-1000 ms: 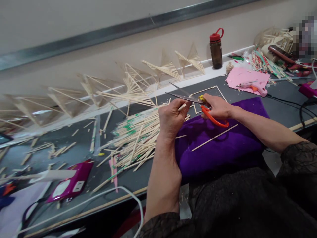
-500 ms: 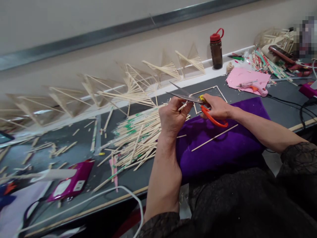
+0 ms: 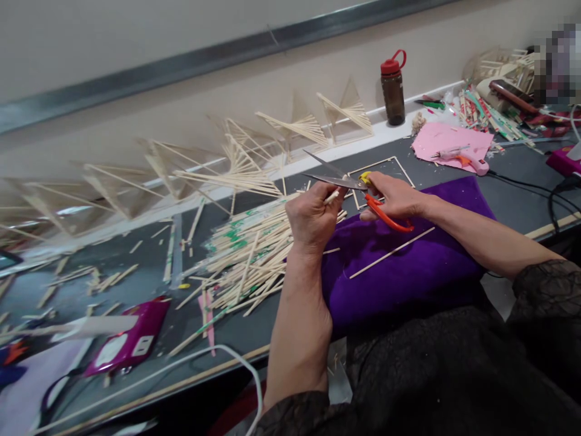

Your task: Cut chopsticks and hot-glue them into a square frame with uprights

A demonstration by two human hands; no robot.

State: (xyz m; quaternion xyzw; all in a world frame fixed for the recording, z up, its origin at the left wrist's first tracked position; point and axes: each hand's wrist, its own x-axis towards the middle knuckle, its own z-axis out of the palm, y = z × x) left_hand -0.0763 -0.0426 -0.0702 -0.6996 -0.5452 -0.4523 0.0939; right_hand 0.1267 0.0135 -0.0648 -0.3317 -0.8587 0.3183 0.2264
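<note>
My right hand (image 3: 390, 192) grips a pair of scissors (image 3: 336, 180) by its orange and yellow handles, and the blades stand apart, pointing left. Closed around a short wooden stick (image 3: 332, 197) is my left hand (image 3: 314, 215); the stick's upper end lies at the blades. Beneath both hands a purple cloth (image 3: 408, 266) is spread, with one loose stick (image 3: 391, 253) on it. Behind the scissors lies a square frame of sticks (image 3: 402, 169). A heap of wooden chopsticks (image 3: 254, 254), some in green-printed wrappers, is left of my left forearm.
Several twisted stick structures (image 3: 299, 126) line the wall. A brown bottle with a red lid (image 3: 393, 91) stands behind. At right, a glue gun (image 3: 467, 161) rests on pink paper (image 3: 447, 139). A magenta power box (image 3: 129, 342) and white cable (image 3: 181, 357) lie at left.
The view has shifted slightly. Both hands keep their holds, and the scissor blades remain apart at the stick. Little else differs.
</note>
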